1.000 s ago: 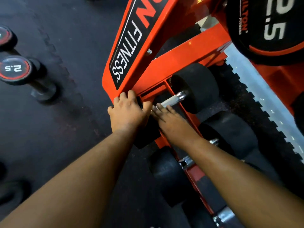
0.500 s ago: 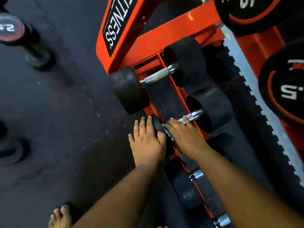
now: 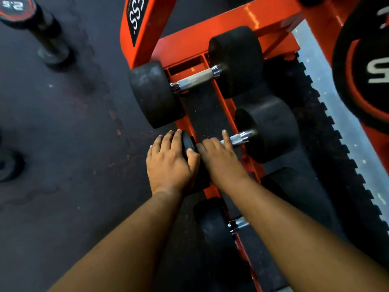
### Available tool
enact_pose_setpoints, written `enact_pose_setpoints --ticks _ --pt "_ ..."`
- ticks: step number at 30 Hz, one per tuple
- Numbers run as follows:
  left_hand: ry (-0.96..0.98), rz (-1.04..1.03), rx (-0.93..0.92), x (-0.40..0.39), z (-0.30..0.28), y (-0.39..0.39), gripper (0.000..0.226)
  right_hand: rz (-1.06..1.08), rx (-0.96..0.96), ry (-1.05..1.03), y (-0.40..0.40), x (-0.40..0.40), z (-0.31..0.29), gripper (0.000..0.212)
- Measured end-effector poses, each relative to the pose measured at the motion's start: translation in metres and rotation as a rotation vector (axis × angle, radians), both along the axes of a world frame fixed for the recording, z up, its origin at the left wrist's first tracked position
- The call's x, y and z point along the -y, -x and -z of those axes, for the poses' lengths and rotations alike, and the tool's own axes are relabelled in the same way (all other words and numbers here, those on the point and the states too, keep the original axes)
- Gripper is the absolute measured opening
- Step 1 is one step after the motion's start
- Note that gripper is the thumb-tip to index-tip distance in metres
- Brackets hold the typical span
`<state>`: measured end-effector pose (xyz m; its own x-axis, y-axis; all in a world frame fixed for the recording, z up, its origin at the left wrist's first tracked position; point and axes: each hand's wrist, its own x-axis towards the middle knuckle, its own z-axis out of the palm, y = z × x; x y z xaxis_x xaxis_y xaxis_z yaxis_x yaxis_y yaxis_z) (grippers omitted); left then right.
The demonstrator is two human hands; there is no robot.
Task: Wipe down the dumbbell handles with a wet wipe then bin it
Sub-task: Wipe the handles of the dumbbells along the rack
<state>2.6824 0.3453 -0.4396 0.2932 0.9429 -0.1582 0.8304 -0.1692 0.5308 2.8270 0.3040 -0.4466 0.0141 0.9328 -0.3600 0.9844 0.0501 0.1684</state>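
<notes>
I read this as the wiping step, on the second dumbbell [image 3: 248,140] down the orange rack [image 3: 231,39], at the centre of the frame. My left hand [image 3: 171,163] cups the near black head of that dumbbell, fingers and thumb curled over its rim, which I take as steadying it. My right hand [image 3: 221,157] lies over the near end of the knurled handle [image 3: 237,139], fingers stretched along it, with the far stretch of chrome showing bare beyond the fingertips. The wet wipe itself I cannot see; it is presumably under the right palm, but I cannot tell whether that hand grasps the bar or only presses on it.

Above it in the frame, the first dumbbell [image 3: 195,81] sits at the rack's top end with its handle uncovered. Lower in the frame a third dumbbell [image 3: 216,230] shows only a sliver of chrome between my forearms.

Next I judge the right hand needs to travel toward the far head to cover the bare chrome, then move down to the third handle. No bin is in view, so disposal means turning away from the rack.
</notes>
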Motion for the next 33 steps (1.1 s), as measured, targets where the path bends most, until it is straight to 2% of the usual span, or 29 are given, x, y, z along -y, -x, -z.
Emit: enact_pose_setpoints --ticks 2,3,4,6,8,10,11,14,16,17,19,20,21,24,26,28,30,33 --pt "-0.022 0.011 0.002 -0.001 0.002 -0.001 0.07 -0.055 0.039 -0.1 -0.004 0.031 0.007 0.056" --pt "-0.031 0.012 -0.003 0.001 0.004 0.0 0.07 -0.076 0.063 -0.117 -0.006 0.035 0.012 0.059" --pt "-0.037 0.016 -0.008 0.0 0.004 0.0 0.07 -0.073 0.074 -0.1 -0.007 0.03 0.014 0.056" --pt "-0.048 0.021 0.0 0.0 0.006 -0.001 0.07 -0.032 0.036 -0.093 -0.002 0.006 0.009 0.033" --pt "-0.062 0.007 0.008 0.0 0.005 0.0 0.069 0.005 -0.023 0.029 0.0 -0.024 -0.004 0.019" --pt "-0.069 -0.007 0.016 0.0 0.003 0.0 0.071 -0.006 -0.009 0.169 -0.001 -0.041 -0.014 0.024" --pt "-0.071 -0.01 0.022 -0.001 0.002 -0.001 0.072 -0.006 0.001 0.174 -0.001 -0.041 -0.015 0.023" --pt "-0.084 -0.019 0.034 0.0 0.003 0.0 0.073 -0.001 0.072 -0.051 -0.002 -0.003 -0.002 0.026" --pt "-0.094 -0.021 0.032 0.0 0.004 -0.001 0.073 -0.032 0.141 -0.169 -0.006 0.027 0.011 0.047" --pt "-0.094 -0.024 0.027 0.0 0.004 -0.001 0.073 -0.036 0.171 -0.183 -0.008 0.032 0.014 0.05" --pt "-0.099 -0.027 0.022 0.001 0.004 -0.002 0.073 -0.006 0.146 -0.168 -0.006 0.016 0.01 0.032" --pt "-0.106 -0.029 0.016 0.003 0.002 -0.002 0.073 0.021 0.113 -0.133 -0.004 0.002 0.005 0.018" --pt "-0.104 -0.035 0.018 0.002 0.001 -0.001 0.073 0.038 0.098 -0.054 -0.002 -0.016 -0.001 0.013" --pt "-0.091 -0.032 0.014 0.001 -0.001 -0.002 0.075 0.0 0.089 0.105 -0.004 -0.037 -0.011 0.019" --pt "-0.086 -0.028 0.005 0.001 -0.003 -0.002 0.075 -0.012 0.077 -0.023 -0.008 -0.017 -0.009 0.019" --pt "-0.09 -0.032 0.008 0.001 -0.003 -0.002 0.075 -0.009 0.064 -0.19 -0.014 0.016 0.002 0.033" --pt "-0.096 -0.045 0.01 0.002 -0.001 -0.001 0.075 -0.042 0.085 -0.255 -0.019 0.028 0.013 0.043" --pt "-0.101 -0.042 0.018 0.002 0.0 -0.002 0.074 -0.017 0.083 -0.13 -0.013 -0.006 0.0 0.017"
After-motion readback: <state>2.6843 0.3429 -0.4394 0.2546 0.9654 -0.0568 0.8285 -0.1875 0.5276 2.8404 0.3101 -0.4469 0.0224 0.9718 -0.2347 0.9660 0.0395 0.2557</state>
